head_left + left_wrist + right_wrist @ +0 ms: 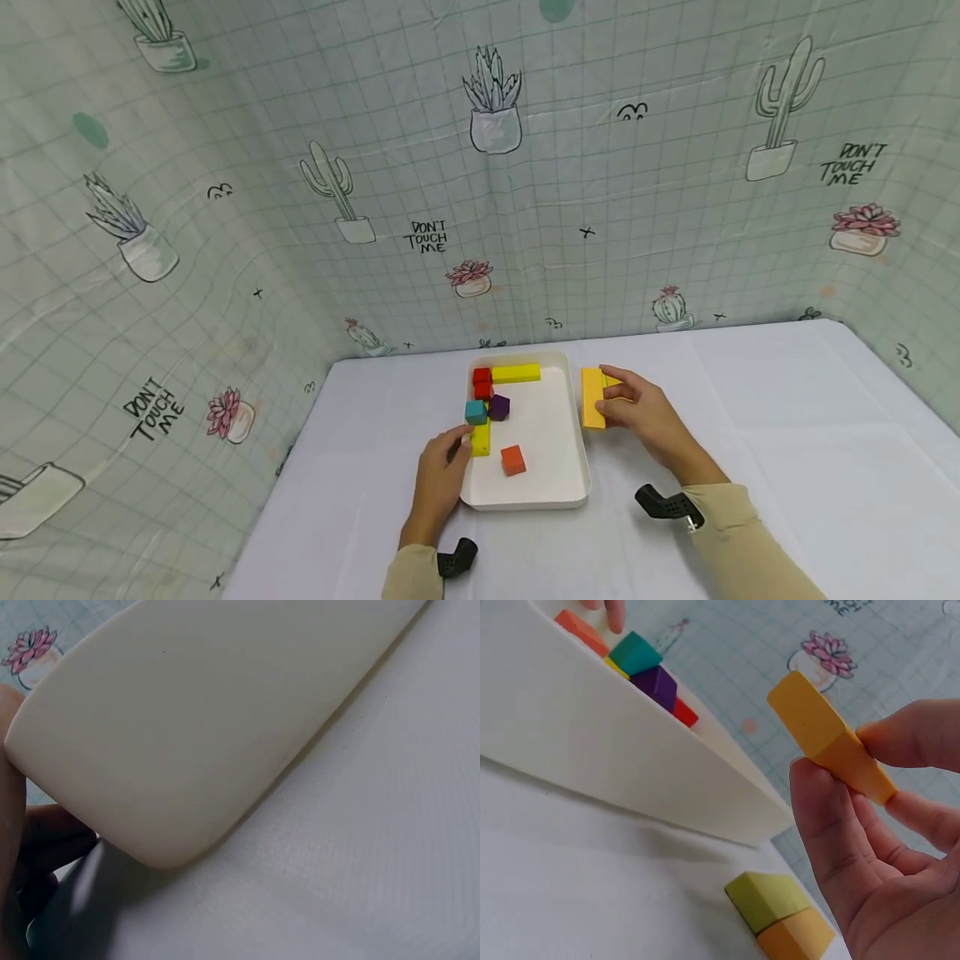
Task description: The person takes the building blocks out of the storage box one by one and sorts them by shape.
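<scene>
Between the hands sits a white tray (551, 442), with the left hand (437, 475) at its wall, grip impossible to tell, the right hand (643, 412) pinching a yellow-orange block (592, 398), and an orange cube (513, 460) rightward of the left hand.

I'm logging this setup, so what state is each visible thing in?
Left hand: gripping the white tray
White tray: upright on the table
Right hand: pinching the amber block
Amber block: held, outside tray
Yellow-green block: on table, touching orange block
Orange block: on table
Teal cube: in tray
Purple block: in tray
Red blocks: in tray
Yellow blocks: in tray
Orange-red cube: in tray, apart
</scene>
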Motion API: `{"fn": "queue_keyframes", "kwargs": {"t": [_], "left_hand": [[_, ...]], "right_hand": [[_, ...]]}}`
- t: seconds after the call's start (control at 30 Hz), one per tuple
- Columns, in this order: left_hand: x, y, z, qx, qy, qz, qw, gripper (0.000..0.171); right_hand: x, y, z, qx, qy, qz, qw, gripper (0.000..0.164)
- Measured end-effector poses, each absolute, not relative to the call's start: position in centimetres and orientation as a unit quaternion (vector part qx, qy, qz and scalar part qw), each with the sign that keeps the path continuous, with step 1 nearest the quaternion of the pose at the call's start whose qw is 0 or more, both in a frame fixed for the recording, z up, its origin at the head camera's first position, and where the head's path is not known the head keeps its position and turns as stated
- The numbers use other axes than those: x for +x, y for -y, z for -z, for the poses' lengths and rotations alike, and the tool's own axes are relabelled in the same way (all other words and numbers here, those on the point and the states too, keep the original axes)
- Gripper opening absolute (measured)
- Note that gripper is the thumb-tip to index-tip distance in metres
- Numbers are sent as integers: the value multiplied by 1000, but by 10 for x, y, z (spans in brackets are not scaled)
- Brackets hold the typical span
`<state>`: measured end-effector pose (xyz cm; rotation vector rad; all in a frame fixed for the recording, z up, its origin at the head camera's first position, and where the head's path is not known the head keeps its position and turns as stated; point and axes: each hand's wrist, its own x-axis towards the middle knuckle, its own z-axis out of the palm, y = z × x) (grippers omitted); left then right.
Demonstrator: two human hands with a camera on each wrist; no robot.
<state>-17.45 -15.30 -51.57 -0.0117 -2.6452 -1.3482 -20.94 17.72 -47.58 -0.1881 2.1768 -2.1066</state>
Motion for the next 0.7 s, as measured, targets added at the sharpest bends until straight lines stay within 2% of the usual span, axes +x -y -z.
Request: {"fn": "queue_keyframes", "kwargs": {"t": [0.23, 0.7], "left_hand": [[-176, 157, 516, -26, 887, 450, 103, 29], [-175, 155, 517, -14, 888, 449, 97, 28]], "right_hand": [[-206, -186, 482, -27, -716, 696, 50, 66], [-203, -209, 483, -6, -730, 682, 35, 67]]}}
